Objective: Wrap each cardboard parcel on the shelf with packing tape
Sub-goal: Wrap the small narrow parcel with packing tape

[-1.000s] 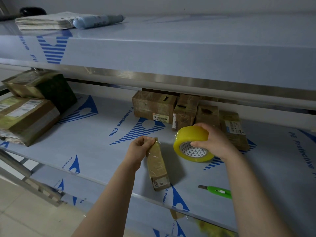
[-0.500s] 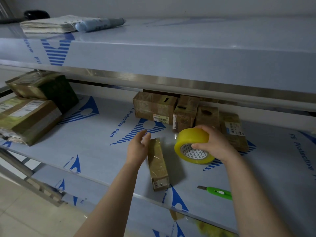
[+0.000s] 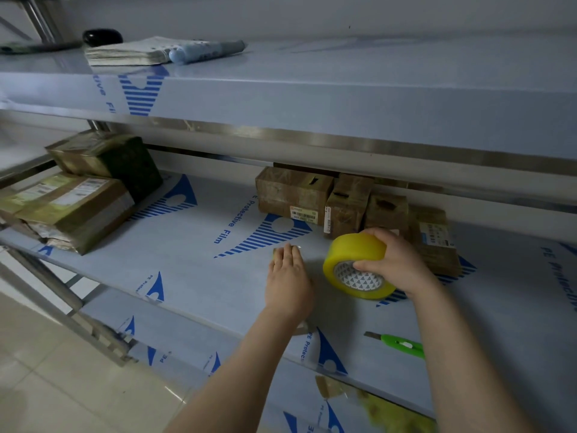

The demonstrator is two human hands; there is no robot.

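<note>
My left hand (image 3: 288, 279) lies flat, fingers straight, on top of a narrow taped cardboard parcel (image 3: 302, 327) on the middle shelf (image 3: 203, 276). The hand and wrist hide almost all of that parcel; only its two ends peek out. Just to its right, my right hand (image 3: 396, 264) grips a yellow roll of packing tape (image 3: 352, 260), held tilted just above the shelf. Behind the roll, a row of several brown parcels (image 3: 293, 195) stands against the back of the shelf.
A green box cutter (image 3: 402, 343) lies near the shelf's front edge on the right. Stacked larger parcels (image 3: 71, 207) fill the left end. The upper shelf's front edge (image 3: 312, 142) overhangs closely, with papers (image 3: 131, 53) on top. Lower shelf below holds yellow scraps (image 3: 393, 410).
My left hand let go of the narrow parcel's far end, opened, and came down flat on top of it. The tape roll in my right hand stayed roughly in place.
</note>
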